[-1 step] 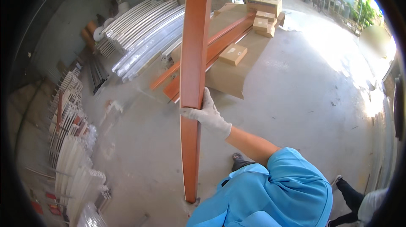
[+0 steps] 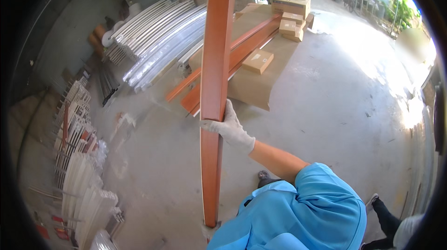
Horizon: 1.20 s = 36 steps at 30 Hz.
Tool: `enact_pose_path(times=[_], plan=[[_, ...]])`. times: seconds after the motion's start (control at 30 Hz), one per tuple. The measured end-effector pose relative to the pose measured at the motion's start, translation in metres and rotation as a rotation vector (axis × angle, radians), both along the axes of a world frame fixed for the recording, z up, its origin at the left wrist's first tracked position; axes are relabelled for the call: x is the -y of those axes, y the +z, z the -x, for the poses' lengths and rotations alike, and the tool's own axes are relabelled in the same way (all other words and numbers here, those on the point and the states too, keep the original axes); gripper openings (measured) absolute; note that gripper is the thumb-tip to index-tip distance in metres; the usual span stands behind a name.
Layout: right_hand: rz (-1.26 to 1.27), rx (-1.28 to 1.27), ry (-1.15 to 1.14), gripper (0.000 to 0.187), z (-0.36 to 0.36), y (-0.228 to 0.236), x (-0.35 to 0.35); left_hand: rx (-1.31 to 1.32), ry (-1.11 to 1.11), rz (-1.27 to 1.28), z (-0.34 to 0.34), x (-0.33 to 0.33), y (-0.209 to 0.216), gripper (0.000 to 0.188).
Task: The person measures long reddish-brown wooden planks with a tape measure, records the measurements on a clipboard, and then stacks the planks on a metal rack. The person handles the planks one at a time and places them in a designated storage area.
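Note:
A long reddish-brown plank or profile (image 2: 215, 63) rises from the lower middle of the view past the top edge. My right hand (image 2: 233, 131), in a whitish work glove, is closed round it at about mid-height, coming from the right side. The thumb lies across the near face, and a finger points up along the right edge. At the plank's lower end a small greyish patch shows beside my blue shirt (image 2: 298, 212). Whether this is my left hand I cannot make out; its fingers are not distinguishable.
More brown profiles (image 2: 253, 47) lie on brown sheeting with a carton (image 2: 257, 61) and stacked boxes (image 2: 291, 5). Bundled pale profiles (image 2: 158, 31) lie back left; racked white lengths (image 2: 86, 175) line the left side. Another person's dark-trousered leg (image 2: 384, 217) stands lower right.
The plank and my right hand sit very slightly further right and lower in the view. The grip looks the same. A bit more of the greyish patch shows at the plank's lower end.

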State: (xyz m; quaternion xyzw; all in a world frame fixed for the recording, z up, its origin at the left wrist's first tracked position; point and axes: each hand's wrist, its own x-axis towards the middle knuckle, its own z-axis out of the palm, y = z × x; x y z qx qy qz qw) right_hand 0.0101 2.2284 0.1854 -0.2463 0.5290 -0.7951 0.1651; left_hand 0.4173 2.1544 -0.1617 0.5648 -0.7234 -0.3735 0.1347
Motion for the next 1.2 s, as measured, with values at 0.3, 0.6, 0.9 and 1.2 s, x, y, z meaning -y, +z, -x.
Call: enact_pose_path(times=[0.3,0.6,0.9,1.2], plan=[[-0.114,0.440,-0.125,0.083,0.168,-0.093,0.200,0.127,-0.049,-0.061,0.148,0.215,0.002,0.085],[-0.196,0.798,-0.281,0.079,0.271,-0.165,0.366,0.157,-0.251,-0.043,0.288,0.459,0.038,0.082],[-0.191,0.852,-0.396,0.087,0.431,-0.231,0.457,0.253,-0.312,-0.028,0.408,0.592,0.059,0.079],[-0.341,0.978,-0.431,0.122,0.595,-0.279,0.517,0.411,-0.367,-0.005,0.462,0.709,0.067,0.076]])
